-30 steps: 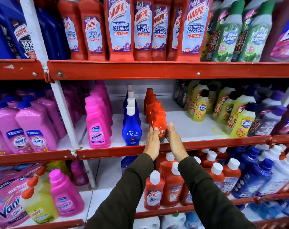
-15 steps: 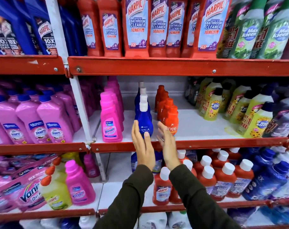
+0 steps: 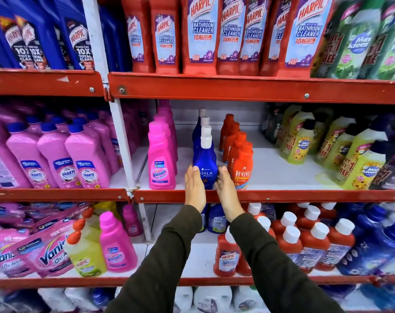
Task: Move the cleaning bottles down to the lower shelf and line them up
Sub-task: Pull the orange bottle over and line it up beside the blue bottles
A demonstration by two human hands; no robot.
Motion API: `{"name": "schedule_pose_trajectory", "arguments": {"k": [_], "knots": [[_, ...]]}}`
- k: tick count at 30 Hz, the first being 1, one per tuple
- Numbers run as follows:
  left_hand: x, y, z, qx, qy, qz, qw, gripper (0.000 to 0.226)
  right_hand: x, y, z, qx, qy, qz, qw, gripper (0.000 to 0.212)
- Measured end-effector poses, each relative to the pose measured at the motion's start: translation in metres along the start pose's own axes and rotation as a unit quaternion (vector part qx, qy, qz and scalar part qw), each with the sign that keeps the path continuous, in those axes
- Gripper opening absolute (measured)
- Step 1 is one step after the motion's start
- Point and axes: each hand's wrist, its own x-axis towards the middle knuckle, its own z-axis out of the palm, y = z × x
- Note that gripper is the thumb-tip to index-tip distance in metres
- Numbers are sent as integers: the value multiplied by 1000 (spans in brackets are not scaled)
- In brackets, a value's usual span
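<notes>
A blue Ujala bottle (image 3: 205, 159) with a white cap stands at the front of a row on the middle shelf (image 3: 282, 196). My left hand (image 3: 194, 188) lies flat against its left side and my right hand (image 3: 225, 190) against its right side, so the bottle is clasped between them. An orange Revive bottle (image 3: 242, 168) heads its own row just to the right, and a pink Vanish bottle (image 3: 161, 163) stands to the left. On the lower shelf (image 3: 198, 258), small blue bottles (image 3: 216, 219) sit behind my wrists.
Red Harpic bottles (image 3: 228, 256) with white caps crowd the lower shelf to the right, and a pink Vanish bottle (image 3: 116, 247) with a yellow Harpic bottle (image 3: 84, 254) to the left. A white upright post (image 3: 122, 141) divides the bays. Tall Harpic bathroom cleaners (image 3: 201, 35) fill the top shelf.
Both hands left the orange Revive bottle, moved left and opened, then came together on the sides of the blue Ujala bottle. The view has shifted closer to the shelf.
</notes>
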Motion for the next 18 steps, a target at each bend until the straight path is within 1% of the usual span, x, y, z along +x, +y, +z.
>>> {"name": "schedule_pose_trajectory", "arguments": {"k": [3,8,10,12,14,16,17,18], "knots": [[-1,0,-1,-4,-6,3,1000,65,1,2,-1,-8,0,2,1000,26],[-5,5,-4,16,-22,9,1000,59,-5,-3,4,-42,5,-6,999,23],[-10,7,-6,25,-27,24,999,58,-9,-4,7,-59,22,-14,998,29],[-17,8,-11,40,-20,57,997,56,-12,1,9,-73,41,-48,995,42],[-23,6,-20,55,8,116,992,55,-18,5,13,-99,91,-110,985,45],[-28,4,-32,74,61,177,980,54,-23,12,21,-98,136,-175,970,37],[-29,5,-39,77,89,196,974,52,-28,16,29,-95,133,-193,968,34],[-28,5,-47,70,117,207,969,50,-31,19,39,-92,105,-191,972,34]]}}
